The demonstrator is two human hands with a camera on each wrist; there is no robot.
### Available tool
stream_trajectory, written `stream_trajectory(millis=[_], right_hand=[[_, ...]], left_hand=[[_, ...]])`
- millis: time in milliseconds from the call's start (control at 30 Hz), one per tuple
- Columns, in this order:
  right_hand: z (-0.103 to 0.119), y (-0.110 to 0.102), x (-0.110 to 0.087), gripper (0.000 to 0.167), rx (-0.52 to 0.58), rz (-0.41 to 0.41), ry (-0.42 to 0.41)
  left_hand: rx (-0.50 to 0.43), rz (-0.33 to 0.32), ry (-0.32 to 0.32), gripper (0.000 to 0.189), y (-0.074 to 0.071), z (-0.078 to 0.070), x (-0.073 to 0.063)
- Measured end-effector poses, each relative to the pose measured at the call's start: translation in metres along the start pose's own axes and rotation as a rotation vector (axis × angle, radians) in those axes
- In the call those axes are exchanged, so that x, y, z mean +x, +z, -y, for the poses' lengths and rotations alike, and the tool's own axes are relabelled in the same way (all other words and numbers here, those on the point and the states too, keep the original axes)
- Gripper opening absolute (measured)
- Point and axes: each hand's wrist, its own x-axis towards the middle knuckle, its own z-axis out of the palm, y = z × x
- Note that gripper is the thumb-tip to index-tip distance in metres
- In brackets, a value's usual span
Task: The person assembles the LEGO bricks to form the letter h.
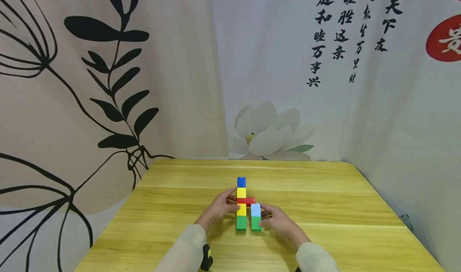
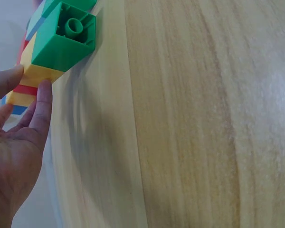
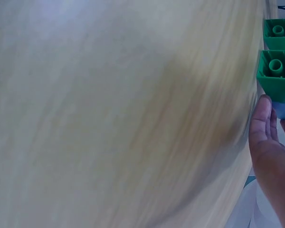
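Note:
A construction of toy building blocks lies between my two hands, hollow undersides toward me. Its left column has a blue block (image 1: 241,182) at the far end, then a yellow block (image 1: 241,192), a red block (image 1: 246,201), another yellow block (image 1: 241,210) and a green block (image 1: 241,222). Under the red block's right end sit a light blue block (image 1: 255,210) and a second green block (image 1: 256,223). My left hand (image 1: 220,205) grips the left column, thumb and finger on its yellow part. My right hand (image 1: 282,222) holds the short right column between thumb and fingers.
The wooden table (image 1: 173,208) spreads around the blocks on all sides. Behind it hangs a printed curtain (image 1: 187,83) with dark plant shapes, a lotus and lettering. A dark band (image 1: 206,258) is at the left wrist.

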Motion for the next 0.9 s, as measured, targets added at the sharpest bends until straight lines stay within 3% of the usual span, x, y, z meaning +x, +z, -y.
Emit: stream_trajectory(millis=[433,900], right_hand=[[-0.002,0.001,0.001,0.065,0.018,0.032,0.063],[0.002,0.0,-0.004,0.065,0.008,0.012,0.09]], left_hand=[[0.001,0.027,-0.056,0.068,0.002,0.007,-0.006],[-0.002,0.038,-0.042,0.069,0.002,0.012,-0.006]])
